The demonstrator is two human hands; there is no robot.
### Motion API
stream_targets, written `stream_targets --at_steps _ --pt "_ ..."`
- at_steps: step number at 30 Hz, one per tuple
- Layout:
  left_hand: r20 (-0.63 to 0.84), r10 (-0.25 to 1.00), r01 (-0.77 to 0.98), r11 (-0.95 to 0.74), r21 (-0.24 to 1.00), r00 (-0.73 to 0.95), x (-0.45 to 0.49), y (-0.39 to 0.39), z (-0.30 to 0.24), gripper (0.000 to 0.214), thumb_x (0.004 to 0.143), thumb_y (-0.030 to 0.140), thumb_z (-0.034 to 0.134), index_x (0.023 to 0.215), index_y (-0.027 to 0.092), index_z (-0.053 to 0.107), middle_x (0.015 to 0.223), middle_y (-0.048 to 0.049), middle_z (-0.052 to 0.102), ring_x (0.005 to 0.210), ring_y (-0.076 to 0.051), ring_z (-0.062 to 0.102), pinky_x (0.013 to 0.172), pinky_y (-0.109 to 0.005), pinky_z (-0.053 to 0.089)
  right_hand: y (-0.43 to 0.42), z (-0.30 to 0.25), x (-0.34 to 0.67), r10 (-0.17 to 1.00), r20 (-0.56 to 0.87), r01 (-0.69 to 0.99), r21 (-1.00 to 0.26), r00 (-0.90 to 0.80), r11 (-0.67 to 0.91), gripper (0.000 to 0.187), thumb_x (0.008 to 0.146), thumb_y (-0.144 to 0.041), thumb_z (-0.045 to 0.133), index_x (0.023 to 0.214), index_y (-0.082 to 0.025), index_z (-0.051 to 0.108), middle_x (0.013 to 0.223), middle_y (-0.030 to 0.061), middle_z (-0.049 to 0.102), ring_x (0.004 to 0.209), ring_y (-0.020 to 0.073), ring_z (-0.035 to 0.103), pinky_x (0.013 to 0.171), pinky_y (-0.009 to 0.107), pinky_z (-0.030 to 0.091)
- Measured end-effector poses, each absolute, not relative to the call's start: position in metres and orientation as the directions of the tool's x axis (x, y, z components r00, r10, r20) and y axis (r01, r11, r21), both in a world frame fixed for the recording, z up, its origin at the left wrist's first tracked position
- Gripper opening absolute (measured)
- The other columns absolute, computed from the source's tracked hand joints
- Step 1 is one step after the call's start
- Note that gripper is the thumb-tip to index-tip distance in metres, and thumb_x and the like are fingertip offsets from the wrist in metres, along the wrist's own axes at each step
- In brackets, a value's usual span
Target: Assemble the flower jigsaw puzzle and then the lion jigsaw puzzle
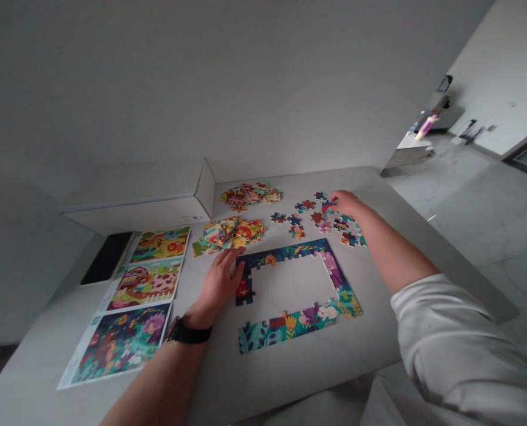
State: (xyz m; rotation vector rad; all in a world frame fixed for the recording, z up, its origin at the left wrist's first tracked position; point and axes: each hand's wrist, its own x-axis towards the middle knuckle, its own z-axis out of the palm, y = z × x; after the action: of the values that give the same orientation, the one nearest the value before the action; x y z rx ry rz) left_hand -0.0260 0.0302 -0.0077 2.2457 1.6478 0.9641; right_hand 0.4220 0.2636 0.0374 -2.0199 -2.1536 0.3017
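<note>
R hand (345, 202) – maybe on 1 red puzzle pc (326, 207)

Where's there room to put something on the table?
Inside the colourful, gapped rectangular puzzle border, and between it and the front edge of the white table. Crowded: loose multicoloured pieces near the right hand, two multicoloured heaps beyond the left hand.

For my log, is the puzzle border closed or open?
Open: the puzzle border has a lower-left gap, where tabletop shows between left side and bottom row.
</note>
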Motion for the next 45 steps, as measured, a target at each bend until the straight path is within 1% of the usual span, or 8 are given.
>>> stream_targets --at_steps 5,9,12,22,27,33,39,45 --pt "0.379 0.909 0.78 -0.363 0.51 0.175 -0.023 0.03 -0.003 0.035 0.105 0.031 0.055 0.136 0.021 0.069 0.131 -0.0119 0.075 0.126 -0.028 0.07 0.112 -0.045 0.057 0.243 0.045 0.423 0.999 0.046 0.805 -0.593 0.002 0.026 0.01 0.085 -0.016 0.076 0.094 -0.02 0.071 0.088 0.0029 0.074 0.078 0.0182 0.069 0.081 0.033 0.057" --pt "0.387 0.911 0.774 -0.348 0.529 0.146 -0.02 0.031 -0.002 0.032 0.103 0.031 0.057 0.13 0.021 0.071 0.123 -0.0108 0.076 0.115 -0.026 0.073 0.108 -0.043 0.059 0.208 0.055 0.411 0.999 0.013 0.5 -0.866 -0.04 0.031 0.026 0.081 -0.028 0.086 0.09 -0.022 0.062 0.082 -0.0008 0.067 0.074 0.017 0.068 0.079 0.034 0.061" --pt "0.395 0.911 0.766 -0.336 0.547 0.118 -0.018 0.031 0.0 0.03 0.102 0.031 0.058 0.127 0.021 0.072 0.12 -0.0096 0.077 0.108 -0.025 0.073 0.104 -0.041 0.059 0.171 0.062 0.389 0.99 0.005 0.308 -0.95 -0.142 0.049 0.041 0.077 -0.041 0.093 0.093 -0.024 0.059 0.082 -0.0019 0.065 0.073 0.0167 0.067 0.076 0.035 0.062" --pt "0.395 0.917 0.522 -0.312 0.794 -0.051 -0.04 0.014 0.051 0.042 0.098 0.053 0.067 0.12 0.018 0.075 0.103 -0.0082 0.079 0.084 -0.017 0.07 0.077 -0.027 0.056 0.062 0.07 0.286 0.867 0.071 0.165 -0.971 -0.493 0.173 0.032 0.08 -0.039 0.085 0.097 -0.025 0.063 0.086 -0.0012 0.067 0.072 0.0158 0.066 0.069 0.031 0.06" --pt "0.221 0.962 0.419 -0.268 0.867 0.159 -0.033 -0.021 0.055 0.052 0.095 0.067 0.069 0.111 0.017 0.074 0.091 -0.0062 0.076 0.073 -0.015 0.065 0.066 -0.026 0.051 0.035 0.057 0.243 0.82 0.047 0.174 -0.969 -0.57 0.177 0.021 0.082 -0.031 0.079 0.094 -0.025 0.064 0.084 -0.0026 0.067 0.069 0.0149 0.066 0.066 0.029 0.056" --pt "0.121 0.956 0.456 -0.235 0.858 0.267 -0.016 -0.042 0.029 0.043 0.091 0.059 0.076 0.101 0.018 0.07 0.082 -0.0031 0.072 0.073 -0.014 0.063 0.068 -0.026 0.05 0.018 0.026 0.212 0.807 -0.018 0.271 -0.946 -0.59 0.177 0.015 0.082 -0.027 0.075 0.092 -0.023 0.065 0.084 -0.0028 0.068 0.067 0.015 0.064 0.066 0.029 0.053" --pt "0.004 0.918 0.534 -0.235 0.812 0.397 -0.025 -0.043 0.031 0.037 0.085 0.052 0.08 0.092 0.018 0.068 0.073 0.002 0.066 0.065 -0.012 0.057 0.063 -0.024 0.045 0.005 0.003 0.21 0.8 0.038 0.37 -0.873 -0.599 0.318 0.013 0.081 -0.021 0.077 0.091 -0.022 0.068 0.082 -0.0032 0.071 0.077 0.0162 0.066 0.074 0.028 0.05" --pt "-0.024 0.913 0.596 -0.245 0.764 0.407 -0.038 -0.045 0.031 0.036 0.09 0.053 0.076 0.099 0.018 0.075 0.082 -0.001 0.075 0.072 -0.015 0.064 0.067 -0.025 0.048 -0.007 0.011 0.204 0.808 0.028 0.497 -0.776 -0.589 0.389 0.014 0.084 -0.016 0.081 0.091 -0.023 0.071 0.082 -0.0027 0.075 0.078 0.0165 0.07 0.073 0.026 0.048"
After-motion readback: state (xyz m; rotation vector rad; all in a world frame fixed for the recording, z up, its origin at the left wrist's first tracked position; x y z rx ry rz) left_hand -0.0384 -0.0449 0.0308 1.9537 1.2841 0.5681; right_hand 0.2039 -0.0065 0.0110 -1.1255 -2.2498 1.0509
